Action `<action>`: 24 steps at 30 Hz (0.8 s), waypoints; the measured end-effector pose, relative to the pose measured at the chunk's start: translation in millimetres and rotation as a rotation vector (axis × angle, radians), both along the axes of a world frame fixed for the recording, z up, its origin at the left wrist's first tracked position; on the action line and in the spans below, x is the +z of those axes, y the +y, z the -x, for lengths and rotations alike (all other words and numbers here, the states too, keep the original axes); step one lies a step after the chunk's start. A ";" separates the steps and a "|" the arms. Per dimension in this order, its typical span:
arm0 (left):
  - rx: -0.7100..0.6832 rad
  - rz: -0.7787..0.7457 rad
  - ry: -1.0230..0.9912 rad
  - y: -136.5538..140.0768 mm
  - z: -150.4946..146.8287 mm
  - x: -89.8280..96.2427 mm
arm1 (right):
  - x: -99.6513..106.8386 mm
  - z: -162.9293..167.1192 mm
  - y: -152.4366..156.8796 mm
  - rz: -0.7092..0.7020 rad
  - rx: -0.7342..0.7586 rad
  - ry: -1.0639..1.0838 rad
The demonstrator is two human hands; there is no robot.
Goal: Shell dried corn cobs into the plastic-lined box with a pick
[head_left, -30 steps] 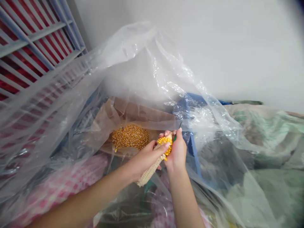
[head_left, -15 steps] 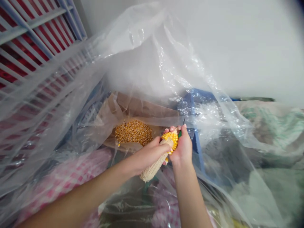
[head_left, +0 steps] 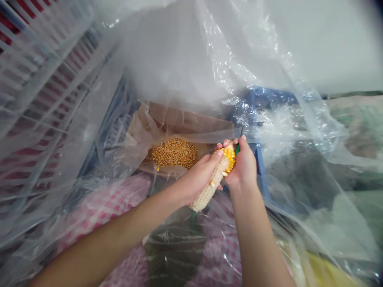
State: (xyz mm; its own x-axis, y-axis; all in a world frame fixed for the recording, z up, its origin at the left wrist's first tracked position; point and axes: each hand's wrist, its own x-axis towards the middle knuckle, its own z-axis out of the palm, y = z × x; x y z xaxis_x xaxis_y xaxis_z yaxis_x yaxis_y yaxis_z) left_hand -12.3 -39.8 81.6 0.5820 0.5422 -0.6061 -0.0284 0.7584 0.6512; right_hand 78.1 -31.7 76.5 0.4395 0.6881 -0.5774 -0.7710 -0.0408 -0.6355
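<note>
A corn cob [head_left: 209,185] lies slantwise between my hands, its lower length stripped bare and yellow kernels left round the upper end. My left hand [head_left: 202,173] is closed on it from the left, with the thumb pressed at the edge of the kernels. My right hand [head_left: 243,163] wraps the upper end from the right. Between its thumb and the cob shows a thin dark-tipped tool with a green part [head_left: 237,149], mostly hidden. A few loose kernels [head_left: 212,183] cling to the bare cob. Behind my left hand lies a heap of shelled kernels [head_left: 176,153].
The heap rests on brown cardboard [head_left: 191,119] within a large clear plastic sheet [head_left: 179,59]. A slatted crate [head_left: 44,79] stands left, a blue frame [head_left: 260,167] right. Pink checked cloth [head_left: 119,207] shows below; pale sacks [head_left: 356,119] are at far right.
The whole view has shifted, so hands and heap sit higher and further right. My left thumb has moved up the cob, baring more of its side. Both hands keep their hold.
</note>
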 end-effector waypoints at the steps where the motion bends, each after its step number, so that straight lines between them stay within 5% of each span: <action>1: 0.003 -0.008 -0.004 -0.7 -0.1 -0.2 | -0.9 -0.7 -0.2 -0.005 0.003 -0.009; 11: 0.060 -0.026 0.010 -5.8 -4.3 -14.1 | -7.8 -3.5 -0.2 -0.037 0.023 -0.082; 24: 0.049 0.022 -0.011 -1.3 -8.9 -10.4 | -9.4 -0.5 0.3 -0.075 0.024 -0.176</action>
